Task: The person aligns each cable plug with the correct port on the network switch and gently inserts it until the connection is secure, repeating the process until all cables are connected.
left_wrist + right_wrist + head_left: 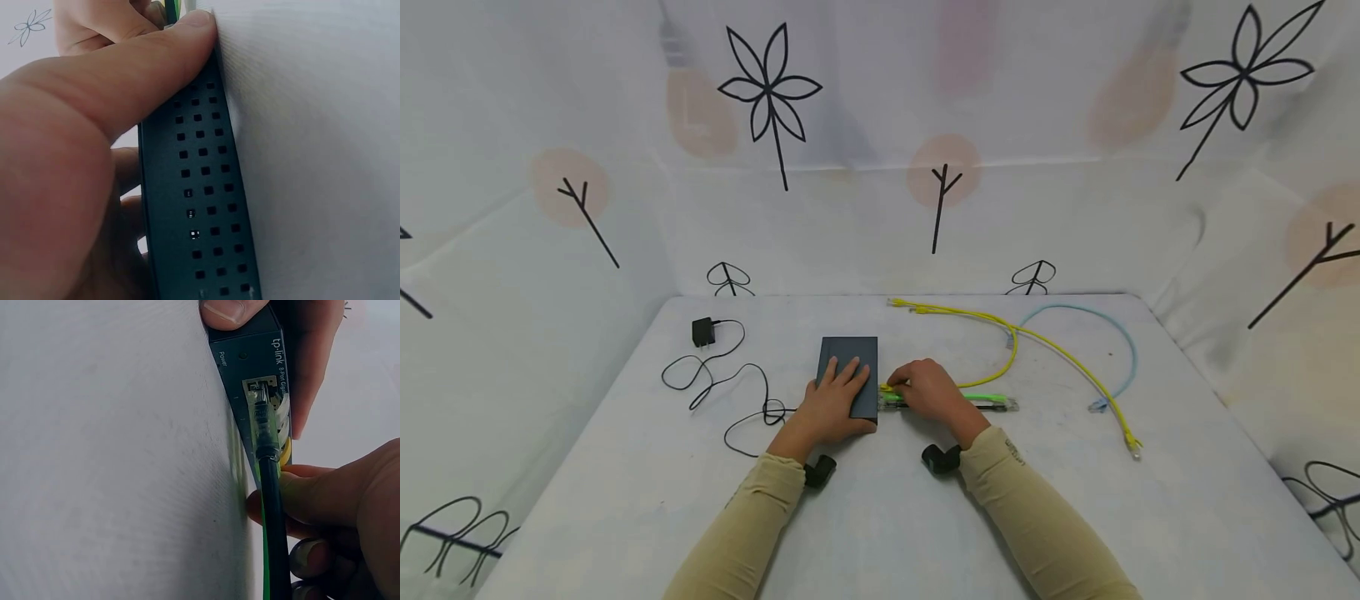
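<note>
A dark tp-link network switch (842, 358) lies on the white table. My left hand (832, 404) rests on it, spread fingers over the top and the thumb (156, 59) pressed along its side with the square vent holes. At the switch's right, port side, my right hand (928, 387) pinches a yellow network cable (287, 453) close to its plug. A black cable (272, 525) has its clear plug (261, 412) in a port near the Power label. The green cable (981, 397) lies beside the black one; its plug end is partly hidden.
Another yellow cable (1082, 367) and a pale blue cable (1131, 342) curve over the table's right side. A black power adapter (703, 332) lies at the back left, its thin cord (730, 382) looped toward the left hand. Patterned white cloth (865, 225) hangs behind.
</note>
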Demonstrator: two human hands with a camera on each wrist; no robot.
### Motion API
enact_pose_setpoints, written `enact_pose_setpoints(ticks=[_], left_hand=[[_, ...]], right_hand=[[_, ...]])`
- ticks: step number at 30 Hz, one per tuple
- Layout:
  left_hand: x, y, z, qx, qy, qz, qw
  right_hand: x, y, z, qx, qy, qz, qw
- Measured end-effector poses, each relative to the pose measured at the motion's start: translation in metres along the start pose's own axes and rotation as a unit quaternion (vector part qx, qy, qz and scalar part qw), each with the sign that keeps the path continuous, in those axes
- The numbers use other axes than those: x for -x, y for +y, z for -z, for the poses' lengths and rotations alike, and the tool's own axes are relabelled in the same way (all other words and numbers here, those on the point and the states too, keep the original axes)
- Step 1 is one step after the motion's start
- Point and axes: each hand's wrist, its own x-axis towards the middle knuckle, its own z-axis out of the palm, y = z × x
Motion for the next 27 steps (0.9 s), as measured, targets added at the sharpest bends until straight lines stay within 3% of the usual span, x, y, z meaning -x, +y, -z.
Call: enact_pose_setpoints(ticks=[27], left_hand=[[0.000, -0.002, -0.004, 0.010, 0.005, 0.003, 0.9999]], right_hand=[[0.011, 0.005, 0.011, 0.003, -0.033, -0.007, 0.999]])
